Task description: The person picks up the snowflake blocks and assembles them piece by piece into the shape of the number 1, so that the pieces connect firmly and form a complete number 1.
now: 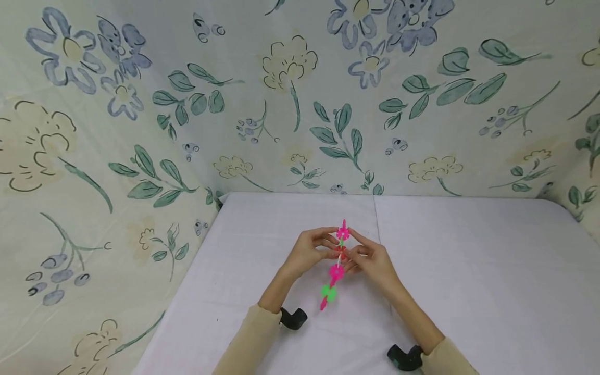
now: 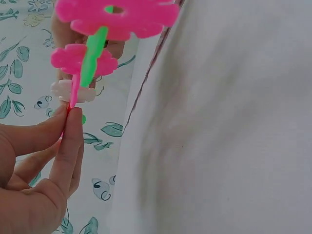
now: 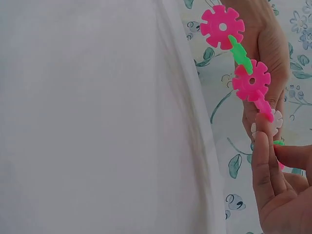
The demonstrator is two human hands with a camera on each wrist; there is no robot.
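A chain of interlocking plastic flower discs hangs tilted in the air between the hands, in pink, green, white and red. My left hand [image 1: 304, 253] pinches it from the left at its upper part; in the left wrist view, thumb and fingertip meet on a red disc [image 2: 67, 117]. From the other side my right hand [image 1: 375, 264] grips the chain near the same place, its index finger reaching the top pink disc [image 1: 344, 233]. Below the hands dangle a pink disc [image 1: 336, 272] and a green disc [image 1: 329, 292]. A white disc [image 3: 277, 123] is partly hidden by fingers.
Beneath the hands lies a table with a white cloth [image 1: 469, 271]. Floral fabric [image 1: 290, 130] hangs behind it and along the left side. Black wrist mounts [image 1: 294, 319] sit by both sleeves.
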